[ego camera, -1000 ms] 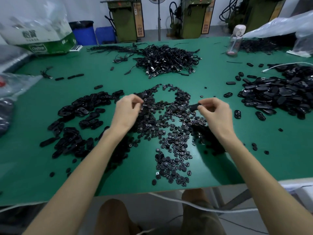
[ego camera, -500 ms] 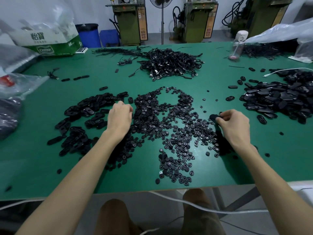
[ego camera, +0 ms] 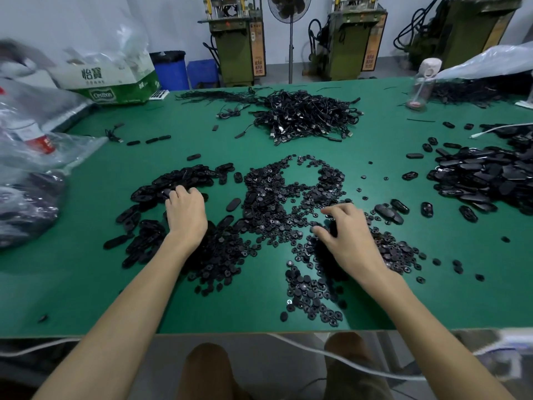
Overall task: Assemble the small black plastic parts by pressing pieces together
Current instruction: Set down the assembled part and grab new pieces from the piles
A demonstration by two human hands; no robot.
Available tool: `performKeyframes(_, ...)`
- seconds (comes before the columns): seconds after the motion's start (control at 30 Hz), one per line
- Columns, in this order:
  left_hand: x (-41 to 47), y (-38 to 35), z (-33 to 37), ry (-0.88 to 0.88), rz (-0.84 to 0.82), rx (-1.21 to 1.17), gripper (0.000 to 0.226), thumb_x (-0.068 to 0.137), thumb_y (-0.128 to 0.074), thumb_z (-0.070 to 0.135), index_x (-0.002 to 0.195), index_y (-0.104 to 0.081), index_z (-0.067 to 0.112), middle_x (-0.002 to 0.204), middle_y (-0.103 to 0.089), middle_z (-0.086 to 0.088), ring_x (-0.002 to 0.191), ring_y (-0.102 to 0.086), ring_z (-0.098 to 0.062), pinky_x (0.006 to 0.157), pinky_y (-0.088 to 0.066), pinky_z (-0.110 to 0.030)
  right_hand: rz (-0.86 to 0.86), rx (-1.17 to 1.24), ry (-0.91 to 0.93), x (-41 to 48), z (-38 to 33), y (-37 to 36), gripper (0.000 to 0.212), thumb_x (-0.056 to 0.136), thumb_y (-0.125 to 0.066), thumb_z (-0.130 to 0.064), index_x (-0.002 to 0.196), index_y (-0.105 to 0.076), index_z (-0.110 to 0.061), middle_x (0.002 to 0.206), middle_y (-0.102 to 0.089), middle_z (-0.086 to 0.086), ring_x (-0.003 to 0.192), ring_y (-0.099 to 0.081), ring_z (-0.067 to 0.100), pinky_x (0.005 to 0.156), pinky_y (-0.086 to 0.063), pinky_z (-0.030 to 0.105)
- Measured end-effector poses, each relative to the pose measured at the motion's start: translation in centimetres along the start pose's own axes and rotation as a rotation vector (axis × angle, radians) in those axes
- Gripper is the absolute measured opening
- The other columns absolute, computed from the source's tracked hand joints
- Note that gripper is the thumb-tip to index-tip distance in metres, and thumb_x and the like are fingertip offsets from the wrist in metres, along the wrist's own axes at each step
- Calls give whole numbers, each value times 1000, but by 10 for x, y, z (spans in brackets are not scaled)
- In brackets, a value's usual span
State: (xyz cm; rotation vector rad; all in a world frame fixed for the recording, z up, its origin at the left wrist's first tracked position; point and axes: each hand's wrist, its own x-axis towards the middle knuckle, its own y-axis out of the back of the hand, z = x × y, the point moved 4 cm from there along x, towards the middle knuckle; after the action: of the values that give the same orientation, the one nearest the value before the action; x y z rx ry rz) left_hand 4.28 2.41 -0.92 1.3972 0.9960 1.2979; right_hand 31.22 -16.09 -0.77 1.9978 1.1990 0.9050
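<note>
The left hand (ego camera: 187,215) lies palm down on the pile of oval black shells (ego camera: 161,186) at the left of the table (ego camera: 86,284). Its fingers are bent and their tips are in the pile. I cannot tell if they pinch one shell or only touch them. The right hand (ego camera: 349,235) is well apart from the left one and rests on the heap of small round black parts (ego camera: 288,194) in the middle. Its fingers are spread and a little curved. A dark piece shows between the thumb and the fingers, but I cannot tell if the hand grips it.

The table has a green top. A few oval shells lie just to the right of the right hand. At the right side there is a second big pile of oval pieces (ego camera: 484,177). At the far side lies a tangle of black cables (ego camera: 305,116). A clear bottle (ego camera: 422,82) stands at the far right.

On the left are clear plastic bags (ego camera: 34,145) and a cardboard box (ego camera: 115,82) printed "Cestbon". Behind the table stand a blue bin (ego camera: 170,69), a standing fan (ego camera: 290,13) and green machines (ego camera: 233,47). A white cable (ego camera: 346,362) hangs under the near edge, above the person's knees.
</note>
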Motion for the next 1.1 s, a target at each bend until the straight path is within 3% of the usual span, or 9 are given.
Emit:
performKeyframes(0.17,-4,5,-8,-64,98,-89,21,108,-52,13,108,-66,-2,114,-62,-25,109,-54,-43,92,-41,-49,-22,0,49,1,1,-15,49,100,-65,-36,141,-59,-9,141,-52,4,136,-38,18,112,-32,29)
performKeyframes(0.37,-4,10,-20,-67,254,-126,25,109,-47,15,116,-68,2,129,-56,-19,121,-47,-42,108,-30,-55,4,-31,80,1,3,-19,42,102,-62,-36,133,-65,-8,138,-54,3,133,-40,18,107,-35,29)
performKeyframes(0.5,-2,21,-9,-83,318,-288,30,111,-43,21,115,-65,1,125,-56,-18,118,-48,-37,106,-32,-49,25,-21,91,1,3,-19,30,101,-64,-32,121,-69,-10,132,-56,2,127,-42,17,100,-36,27)
performKeyframes(0.8,-9,25,32,-110,211,-454,27,109,-49,27,102,-70,12,121,-58,-7,118,-47,-29,100,-25,-43,62,71,97,0,4,-15,6,97,-70,-21,93,-68,-17,109,-59,-5,104,-43,10,88,-36,25)
performKeyframes(0.87,-12,29,36,-79,148,-675,25,109,-49,26,100,-68,12,106,-68,-4,102,-64,-22,94,-40,-33,83,100,86,0,5,-13,5,97,-71,-19,92,-69,-17,105,-59,-6,105,-46,12,88,-36,26)
performKeyframes(0.9,-14,30,39,-53,88,-837,24,109,-50,24,102,-68,11,96,-71,-3,87,-71,-16,81,-50,-23,105,119,78,0,5,-12,4,96,-71,-19,93,-69,-17,103,-60,-6,105,-48,13,87,-35,26)
performKeyframes(0.97,-22,32,48,-22,-20,-1073,21,109,-50,20,103,-67,9,87,-73,-7,64,-72,-7,57,-50,-14,173,159,70,-1,5,-7,3,94,-73,-18,93,-71,-17,98,-64,-5,100,-52,14,84,-37,27)
performKeyframes(1.1,-42,31,75,-27,-201,-1307,15,106,-54,11,110,-67,3,96,-73,-15,68,-72,-10,59,-56,-20,245,222,65,-4,5,0,4,93,-75,-19,94,-73,-16,93,-69,-4,91,-59,15,84,-49,34)
